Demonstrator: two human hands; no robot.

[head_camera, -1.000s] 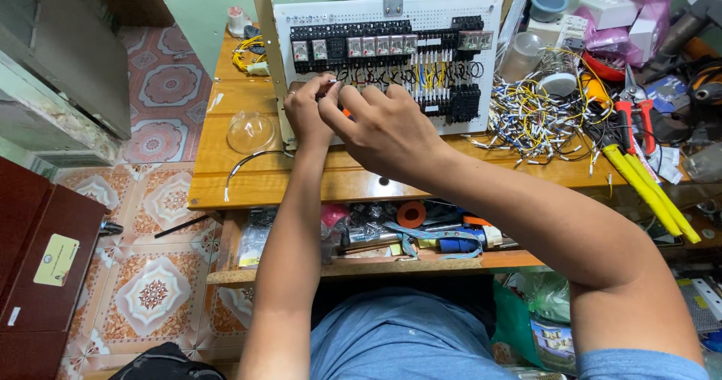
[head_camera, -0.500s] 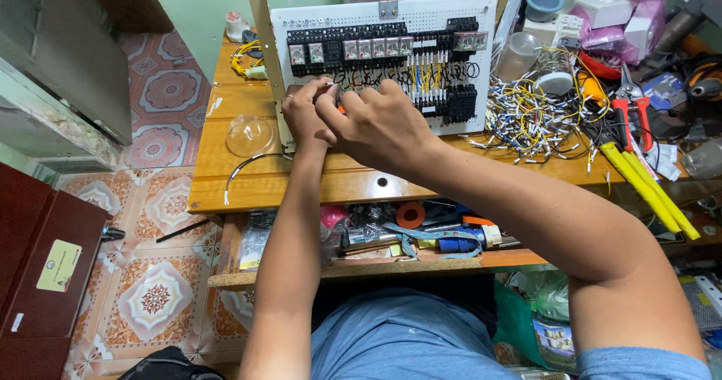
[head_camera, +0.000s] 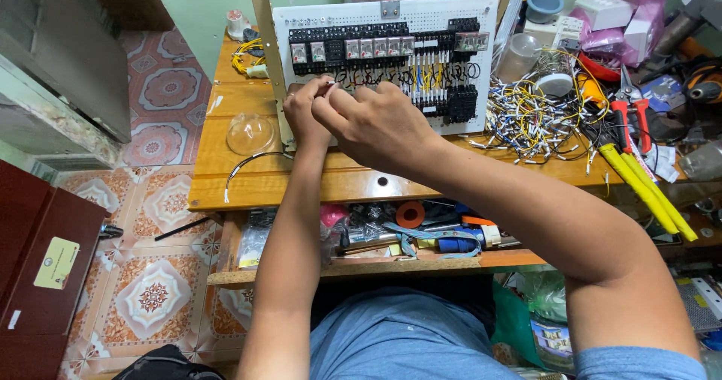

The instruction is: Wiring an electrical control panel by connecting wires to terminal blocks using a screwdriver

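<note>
Head view: a person seated at a wooden counter (head_camera: pixel 256 188) works on a white panel (head_camera: pixel 481 117) that stands upright at the back of it, leaning on a pale metal strut (head_camera: pixel 265 56). Rows of black relays (head_camera: pixel 353 49) and terminal blocks run across the panel's upper half, with black and yellow wires looped beneath them. Right of the panel lies a loose heap of cut wires (head_camera: pixel 526 120), then red-handled cutters (head_camera: pixel 630 117) and a yellow-handled tool (head_camera: pixel 647 188). Left of the panel sit a clear plastic dome (head_camera: pixel 250 133) and a stray black cable (head_camera: pixel 244 168). Below the panel, a shelf under the counter holds tape rolls and small tools.

Both hands meet at the panel's lower left, just under the relays. The left hand (head_camera: pixel 307 113) has its fingers pinched narrow on what looks like a thin wire end (head_camera: pixel 331 84) at the terminals. The right hand (head_camera: pixel 376 124) is curled close beside it, touching the left; its fingertips are hidden, so what they grip cannot be told.

Such a wire is probably light and bendy, easily kinked, and best pinched on the insulation close behind the bare tip. The panel looks stiff but could tip if pushed.
</note>
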